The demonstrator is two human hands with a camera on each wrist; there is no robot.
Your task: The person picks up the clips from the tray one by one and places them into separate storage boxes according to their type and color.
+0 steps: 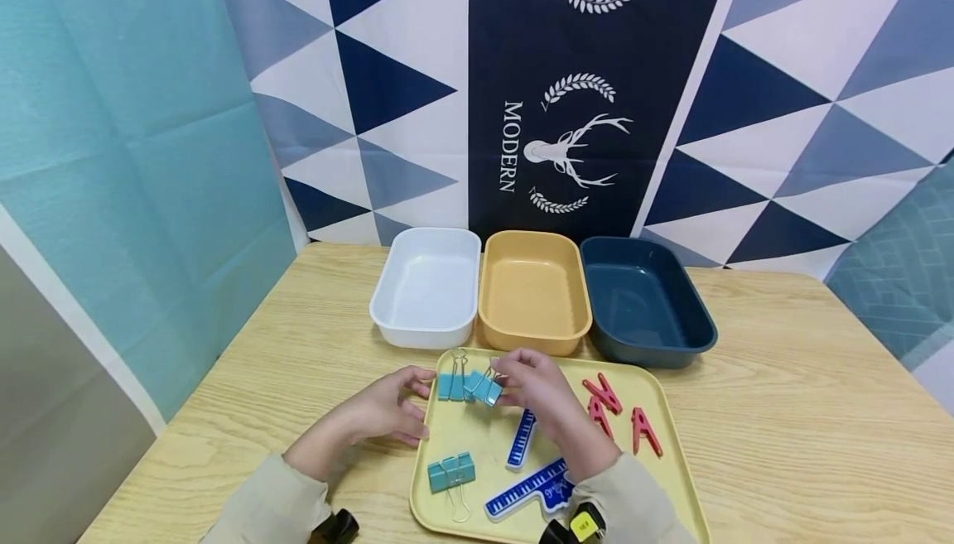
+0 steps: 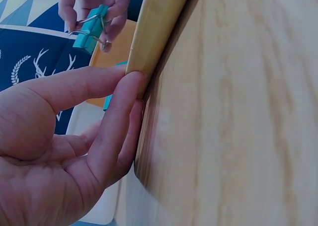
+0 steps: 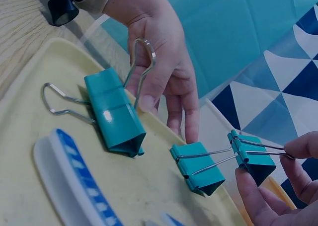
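Note:
My right hand [image 1: 540, 387] pinches the wire handle of a teal binder clip [image 1: 484, 388] over the upper left of the yellow tray [image 1: 477, 424]. In the right wrist view, this held clip [image 3: 253, 159] hangs close beside a second teal binder clip [image 3: 198, 167]. A third teal binder clip [image 1: 451, 472] lies in the tray's lower left, wire handles spread. At the tray's left edge, my left hand [image 1: 380, 407] holds the rim, with its fingertips against the outer side in the left wrist view. Fingers of the right hand partly hide the held clip's handles.
Two blue clips with piano-key patterns [image 1: 525, 490] lie mid-tray, partly under the right forearm. Several red clothespins [image 1: 645, 431] lie on the tray's right. Behind the tray stand a white bin [image 1: 425, 335], a yellow-orange bin [image 1: 535, 344] and a dark blue bin [image 1: 656, 355], side by side.

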